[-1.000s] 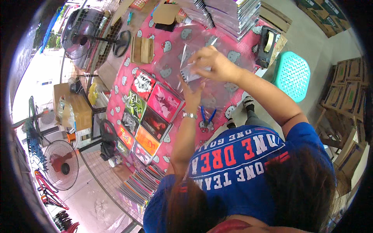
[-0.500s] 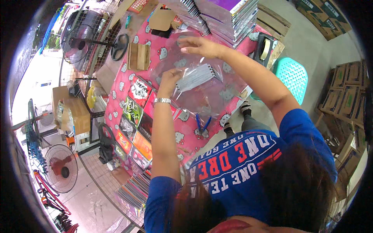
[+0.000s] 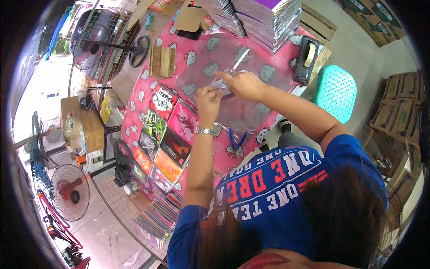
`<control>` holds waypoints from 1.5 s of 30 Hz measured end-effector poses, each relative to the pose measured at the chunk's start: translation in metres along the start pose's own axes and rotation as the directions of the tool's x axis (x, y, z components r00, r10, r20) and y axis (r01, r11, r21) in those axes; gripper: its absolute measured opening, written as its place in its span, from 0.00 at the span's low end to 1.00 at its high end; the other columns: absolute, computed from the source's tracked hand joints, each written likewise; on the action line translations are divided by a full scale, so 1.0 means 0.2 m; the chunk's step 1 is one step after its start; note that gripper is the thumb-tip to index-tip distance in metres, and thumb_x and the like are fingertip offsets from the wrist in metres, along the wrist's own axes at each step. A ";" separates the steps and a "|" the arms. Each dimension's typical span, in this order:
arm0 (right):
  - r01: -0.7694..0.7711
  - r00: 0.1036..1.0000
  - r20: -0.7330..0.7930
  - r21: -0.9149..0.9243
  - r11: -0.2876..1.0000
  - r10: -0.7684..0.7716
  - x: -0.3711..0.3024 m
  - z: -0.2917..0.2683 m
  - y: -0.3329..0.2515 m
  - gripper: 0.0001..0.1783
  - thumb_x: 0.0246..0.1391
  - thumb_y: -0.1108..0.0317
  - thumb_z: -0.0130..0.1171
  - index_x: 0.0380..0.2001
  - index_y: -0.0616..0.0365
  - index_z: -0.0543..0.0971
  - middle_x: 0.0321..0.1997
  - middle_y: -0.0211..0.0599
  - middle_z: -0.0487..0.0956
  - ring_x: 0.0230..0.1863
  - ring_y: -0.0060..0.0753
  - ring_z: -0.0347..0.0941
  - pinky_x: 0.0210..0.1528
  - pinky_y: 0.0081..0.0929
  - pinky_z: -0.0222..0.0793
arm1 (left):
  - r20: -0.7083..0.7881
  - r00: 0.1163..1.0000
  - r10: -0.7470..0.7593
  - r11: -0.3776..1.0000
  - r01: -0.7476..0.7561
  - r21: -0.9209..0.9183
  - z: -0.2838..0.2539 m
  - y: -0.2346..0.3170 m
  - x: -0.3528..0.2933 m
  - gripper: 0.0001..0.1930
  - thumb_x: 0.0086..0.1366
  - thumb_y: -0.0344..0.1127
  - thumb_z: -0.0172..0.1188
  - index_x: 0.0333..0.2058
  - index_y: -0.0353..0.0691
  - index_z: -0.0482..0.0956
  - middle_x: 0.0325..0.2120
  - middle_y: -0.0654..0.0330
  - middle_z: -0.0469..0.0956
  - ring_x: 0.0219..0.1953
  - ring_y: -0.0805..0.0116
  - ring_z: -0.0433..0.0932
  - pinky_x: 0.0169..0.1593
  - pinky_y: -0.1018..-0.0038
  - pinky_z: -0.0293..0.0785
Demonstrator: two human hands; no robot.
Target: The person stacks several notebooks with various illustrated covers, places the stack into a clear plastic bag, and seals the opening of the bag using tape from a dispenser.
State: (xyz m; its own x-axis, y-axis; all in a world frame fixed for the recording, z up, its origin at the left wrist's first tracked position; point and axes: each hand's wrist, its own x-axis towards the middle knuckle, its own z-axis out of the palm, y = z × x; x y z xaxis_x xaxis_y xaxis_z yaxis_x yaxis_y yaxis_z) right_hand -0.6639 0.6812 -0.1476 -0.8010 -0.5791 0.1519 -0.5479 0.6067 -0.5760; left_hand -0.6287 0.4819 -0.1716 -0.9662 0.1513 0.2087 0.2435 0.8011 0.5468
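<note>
Clear plastic wrap (image 3: 244, 110) lies over the middle of a pink table with a cartoon-cat cover. My left hand (image 3: 208, 102), a silver watch on its wrist, is closed with its fingertips pinching the plastic. Just right of it, my right hand (image 3: 245, 85) points its index finger left while the other fingers curl around the plastic. Between the hands shows a bit of a white pad (image 3: 219, 85); most of it is hidden by the hands and shiny film. Blue-handled pliers (image 3: 236, 141) lie on the table nearer to me.
Colourful notebooks (image 3: 172, 152) lie in rows at the left. Tall stacks of spiral notebooks (image 3: 280, 27) stand at the back, with a tape dispenser (image 3: 307, 60) to their right. A wooden block (image 3: 161, 62) sits far left. A turquoise stool (image 3: 337, 94) stands off the table's right side.
My right hand has come down from above the wrap to beside my left hand, and its fingers have closed in. The white spiral pad, plainly visible before, is now mostly covered.
</note>
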 end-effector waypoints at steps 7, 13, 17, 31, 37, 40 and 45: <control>-0.367 0.651 -0.581 0.322 0.872 0.489 -0.21 -0.09 0.24 0.23 0.50 0.58 0.58 0.46 0.59 0.75 0.36 0.54 0.78 0.40 0.52 0.76 0.42 0.43 0.70 | 0.075 0.961 -0.267 0.959 0.258 0.114 -0.06 0.09 0.12 0.23 0.42 0.42 0.74 0.41 0.49 0.83 0.23 0.67 0.81 0.33 0.69 0.73 0.45 0.67 0.59; -0.499 0.137 -0.232 0.823 0.269 0.963 -0.81 0.17 0.90 0.20 0.51 0.54 0.62 0.31 0.64 0.80 0.23 0.41 0.77 0.27 0.38 0.75 0.34 0.36 0.71 | 0.270 0.935 -0.229 0.973 0.222 0.056 -0.03 -0.02 0.26 0.20 0.42 0.40 0.74 0.37 0.44 0.84 0.32 0.56 0.80 0.41 0.62 0.74 0.44 0.63 0.67; 0.014 0.099 -0.226 0.974 0.225 0.969 -0.75 0.25 0.78 0.14 0.54 0.59 0.61 0.28 0.61 0.80 0.26 0.31 0.76 0.25 0.28 0.70 0.30 0.26 0.69 | 0.187 0.968 -0.164 0.940 0.211 -0.267 0.01 -0.12 0.19 0.18 0.44 0.35 0.73 0.36 0.37 0.83 0.37 0.59 0.78 0.45 0.66 0.73 0.46 0.72 0.68; -0.349 0.929 0.355 0.750 0.562 0.104 0.24 -0.24 0.38 0.16 0.58 0.53 0.55 0.25 0.53 0.76 0.26 0.25 0.75 0.26 0.17 0.66 0.27 0.21 0.61 | 0.224 0.821 -0.525 0.473 0.500 -0.725 0.09 -0.06 0.15 0.18 0.52 0.28 0.65 0.44 0.37 0.78 0.32 0.62 0.78 0.35 0.75 0.73 0.44 0.77 0.67; -0.336 0.402 0.900 -0.027 0.941 0.170 0.65 0.09 0.49 0.22 0.53 0.42 0.55 0.31 0.50 0.79 0.19 0.26 0.72 0.21 0.29 0.68 0.28 0.34 0.66 | 0.214 0.802 -0.558 0.481 0.523 -0.704 0.07 0.01 0.17 0.27 0.50 0.27 0.65 0.52 0.36 0.72 0.34 0.60 0.77 0.38 0.71 0.73 0.48 0.75 0.65; -0.222 0.395 0.901 -0.094 0.971 0.178 0.62 0.20 0.63 0.22 0.51 0.45 0.57 0.40 0.49 0.79 0.24 0.33 0.79 0.23 0.39 0.74 0.29 0.40 0.70 | 0.186 0.826 -0.532 0.499 0.484 -0.719 0.08 0.00 0.17 0.26 0.52 0.27 0.64 0.51 0.36 0.71 0.35 0.59 0.76 0.40 0.69 0.73 0.48 0.74 0.65; 0.141 0.964 0.172 0.324 0.936 -0.204 0.40 0.11 0.35 0.30 0.45 0.54 0.64 0.52 0.49 0.72 0.45 0.44 0.79 0.42 0.48 0.76 0.42 0.42 0.71 | 0.023 0.629 -0.777 0.029 0.073 -0.997 0.19 -0.05 0.02 0.16 0.59 0.33 0.59 0.47 0.39 0.74 0.35 0.61 0.75 0.41 0.66 0.74 0.48 0.73 0.67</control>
State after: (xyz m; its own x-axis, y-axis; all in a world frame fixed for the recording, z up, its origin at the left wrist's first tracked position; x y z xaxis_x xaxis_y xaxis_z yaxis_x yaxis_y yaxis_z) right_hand -0.7609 0.6640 -0.1934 -0.6184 -0.7757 0.1259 -0.5470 0.3099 -0.7777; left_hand -0.6391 0.4963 -0.2063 -0.7992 -0.5138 -0.3120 0.0212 -0.5428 0.8396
